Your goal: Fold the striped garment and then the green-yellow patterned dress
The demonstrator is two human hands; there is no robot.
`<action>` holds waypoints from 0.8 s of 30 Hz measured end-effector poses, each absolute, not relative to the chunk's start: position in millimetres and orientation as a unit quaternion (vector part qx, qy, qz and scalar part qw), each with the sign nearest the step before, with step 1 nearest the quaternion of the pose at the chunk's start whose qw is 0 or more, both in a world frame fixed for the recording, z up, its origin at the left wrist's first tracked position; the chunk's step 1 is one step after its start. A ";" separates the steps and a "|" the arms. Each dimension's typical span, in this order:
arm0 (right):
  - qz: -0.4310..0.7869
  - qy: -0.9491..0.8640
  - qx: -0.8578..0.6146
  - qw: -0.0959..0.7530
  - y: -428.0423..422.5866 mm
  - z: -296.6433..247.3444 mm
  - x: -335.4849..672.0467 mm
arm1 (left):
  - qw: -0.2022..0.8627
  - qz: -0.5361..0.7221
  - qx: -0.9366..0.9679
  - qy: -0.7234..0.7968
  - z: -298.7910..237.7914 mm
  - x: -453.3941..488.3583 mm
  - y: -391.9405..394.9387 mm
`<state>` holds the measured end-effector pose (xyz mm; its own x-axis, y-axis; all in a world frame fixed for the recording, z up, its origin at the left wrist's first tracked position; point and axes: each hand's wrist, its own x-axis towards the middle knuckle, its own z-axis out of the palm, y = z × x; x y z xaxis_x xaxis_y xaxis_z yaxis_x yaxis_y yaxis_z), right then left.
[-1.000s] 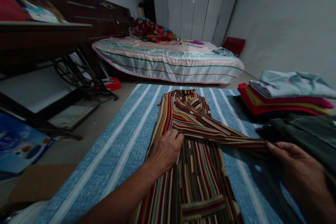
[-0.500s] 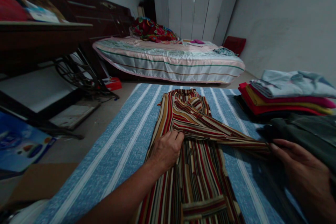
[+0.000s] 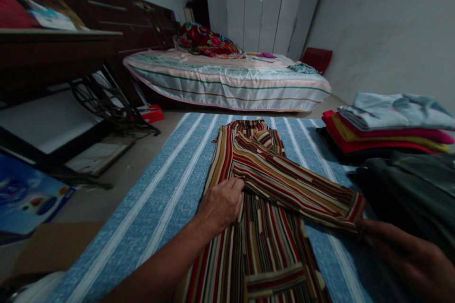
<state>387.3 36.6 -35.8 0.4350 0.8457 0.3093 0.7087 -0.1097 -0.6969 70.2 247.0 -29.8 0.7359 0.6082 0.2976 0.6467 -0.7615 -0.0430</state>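
Note:
A striped shirt [image 3: 263, 232] in red, brown and cream lies lengthwise on a blue striped mat [image 3: 159, 199]. My left hand [image 3: 222, 203] presses down on the shirt's left side where the sleeve folds over, fingers curled onto the cloth. The sleeve [image 3: 298, 189] stretches flat across the shirt toward the right. My right hand [image 3: 401, 255] grips the sleeve's cuff at the lower right, its fingers closed and blurred.
A stack of folded clothes [image 3: 387, 125] and a dark garment [image 3: 412, 189] sit at the right. A bed [image 3: 227, 80] stands beyond the mat, wardrobe doors [image 3: 263, 4] behind it. A dark table [image 3: 53, 52] and a wire stand [image 3: 103, 104] are at the left.
My right hand has pulled the cuff down and toward me, so the sleeve now lies flatter and wider across the shirt. My left hand has stayed in place.

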 end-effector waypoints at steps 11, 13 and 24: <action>-0.270 -0.766 -0.569 0.128 51.6 -58.6 363.6 | 0.052 -0.127 -0.926 -0.350 -27.2 72.9 243.3; -0.277 -0.762 -0.570 0.134 51.6 -65.0 366.5 | 0.058 -0.135 -0.927 -0.346 -28.6 72.9 243.8; -0.249 -0.762 -0.573 0.172 48.5 -68.6 366.7 | 0.077 -0.208 -0.924 -0.312 -32.4 68.2 243.4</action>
